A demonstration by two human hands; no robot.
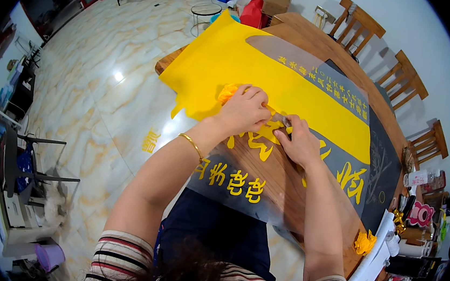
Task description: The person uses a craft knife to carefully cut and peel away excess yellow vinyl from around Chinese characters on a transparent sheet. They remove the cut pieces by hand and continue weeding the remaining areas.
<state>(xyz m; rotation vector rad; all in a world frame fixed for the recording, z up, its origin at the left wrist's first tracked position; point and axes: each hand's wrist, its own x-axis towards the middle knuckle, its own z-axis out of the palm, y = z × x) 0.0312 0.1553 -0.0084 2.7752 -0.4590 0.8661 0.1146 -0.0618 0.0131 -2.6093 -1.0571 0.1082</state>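
A large yellow sheet (217, 53) lies over a clear film (214, 191) that carries yellow cut-out characters (253, 189). My left hand (247, 110), with a gold bangle on its wrist, is closed at the near edge of the yellow sheet. Against its outer side sits a crumpled orange-yellow wad (227, 93); whether the fingers grip it is hidden. Just to the right, my right hand (301, 142) has thumb and fingers bent together over the characters. A small greyish bit (279, 119) shows between the two hands, too small to name.
The wooden table (295, 25) has chairs (358, 23) along its far right side. Another crumpled orange-yellow wad (365, 243), white papers (373, 258) and jars (422, 178) crowd the right end. A round stool frame (206, 11) stands beyond the table.
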